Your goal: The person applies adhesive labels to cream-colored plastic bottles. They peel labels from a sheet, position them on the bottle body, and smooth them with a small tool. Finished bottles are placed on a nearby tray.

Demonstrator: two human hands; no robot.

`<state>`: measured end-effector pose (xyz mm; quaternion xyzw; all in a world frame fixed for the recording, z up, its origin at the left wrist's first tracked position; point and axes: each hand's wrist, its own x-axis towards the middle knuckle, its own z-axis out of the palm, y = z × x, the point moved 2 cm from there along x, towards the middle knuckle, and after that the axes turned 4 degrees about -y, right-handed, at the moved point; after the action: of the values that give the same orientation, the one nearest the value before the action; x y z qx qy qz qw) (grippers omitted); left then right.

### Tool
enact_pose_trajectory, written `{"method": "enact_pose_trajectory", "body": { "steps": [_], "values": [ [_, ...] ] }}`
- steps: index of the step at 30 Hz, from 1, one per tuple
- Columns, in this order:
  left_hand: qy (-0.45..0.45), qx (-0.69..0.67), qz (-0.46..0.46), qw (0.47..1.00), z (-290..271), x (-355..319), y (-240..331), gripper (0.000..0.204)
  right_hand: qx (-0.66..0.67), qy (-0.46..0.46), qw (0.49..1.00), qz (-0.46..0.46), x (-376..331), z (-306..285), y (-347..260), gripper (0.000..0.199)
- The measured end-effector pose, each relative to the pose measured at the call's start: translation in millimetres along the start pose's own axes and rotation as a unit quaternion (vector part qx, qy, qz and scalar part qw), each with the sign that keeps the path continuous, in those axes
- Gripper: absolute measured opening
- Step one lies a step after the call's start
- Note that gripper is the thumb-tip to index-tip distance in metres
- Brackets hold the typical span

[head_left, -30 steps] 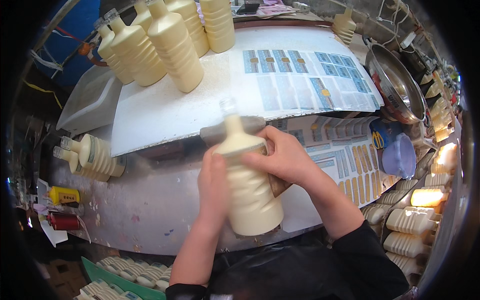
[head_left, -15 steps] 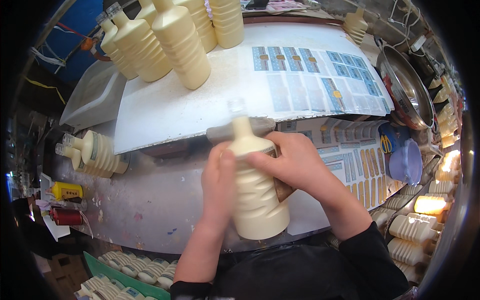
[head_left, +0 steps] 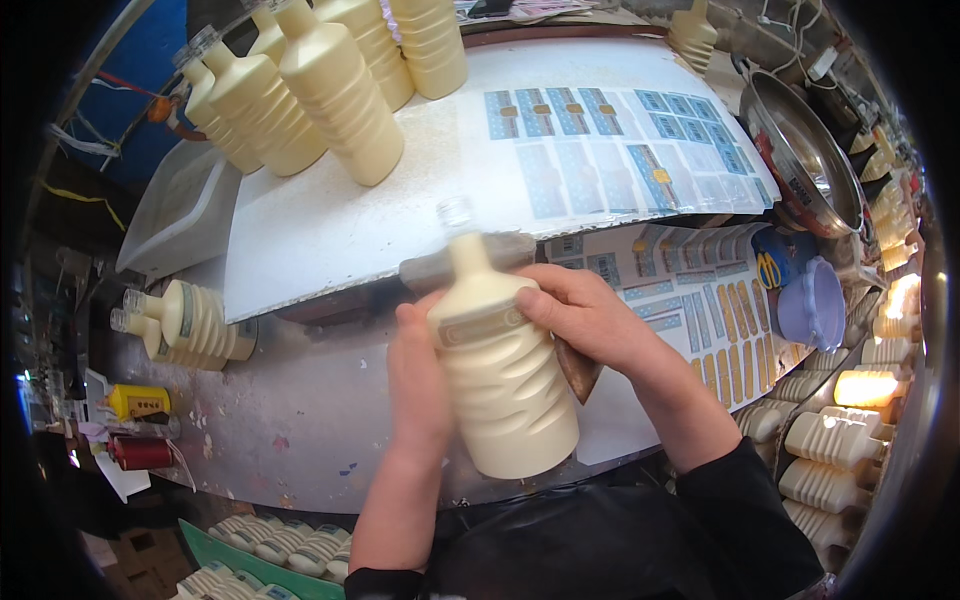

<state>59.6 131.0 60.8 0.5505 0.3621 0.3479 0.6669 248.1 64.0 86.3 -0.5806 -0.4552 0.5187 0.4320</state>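
A cream plastic bottle (head_left: 510, 410) with a wavy ribbed body and a clear threaded neck stands nearly upright between my hands, over the near side of the table. Around its shoulder runs a greyish label strip (head_left: 478, 328). My left hand (head_left: 415, 375) closes on the bottle's left side, its fingertips partly hidden behind. On the other side, my right hand (head_left: 585, 318) grips the shoulder, thumb pressing the label's right end. A brown flat pointed piece (head_left: 577, 375) sticks out below the right palm; its upper part is hidden. A grey-brown block or cloth (head_left: 430, 268) lies behind the neck.
Several cream bottles (head_left: 340, 100) stand on the white raised board (head_left: 320, 230), with sheets of blue labels (head_left: 555, 115) beside them. More bottles (head_left: 190, 320) lie at left. Right are label strips (head_left: 735, 330), yellow-handled scissors (head_left: 767, 268), a purple bucket (head_left: 810, 305) and a metal pan (head_left: 805, 150).
The bottle has turned, so the label strip now faces me across the shoulder. Both hands have shifted slightly left with it, and more of the brown piece shows.
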Motion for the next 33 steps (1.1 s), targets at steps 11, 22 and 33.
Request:
{"method": "enact_pose_trajectory", "body": {
  "steps": [11, 22, 33],
  "values": [
    [0.008, -0.036, -0.023, 0.999, 2.8, 1.4, -13.9, 0.055, 0.221, -0.003, 0.974, 0.046, -5.5, 1.4, 2.0, 0.042],
    [-0.008, -0.094, -0.055, 0.994, 2.5, -2.8, -18.8, 0.058, 0.037, 0.012, 0.999, -0.029, -5.1, -2.5, 5.8, 0.042],
    [-0.023, -0.098, -0.033, 0.994, 9.3, -2.2, -17.8, 0.065, 0.081, 0.072, 0.992, -0.058, -3.6, 3.5, 10.9, 0.035]
  ]
}}
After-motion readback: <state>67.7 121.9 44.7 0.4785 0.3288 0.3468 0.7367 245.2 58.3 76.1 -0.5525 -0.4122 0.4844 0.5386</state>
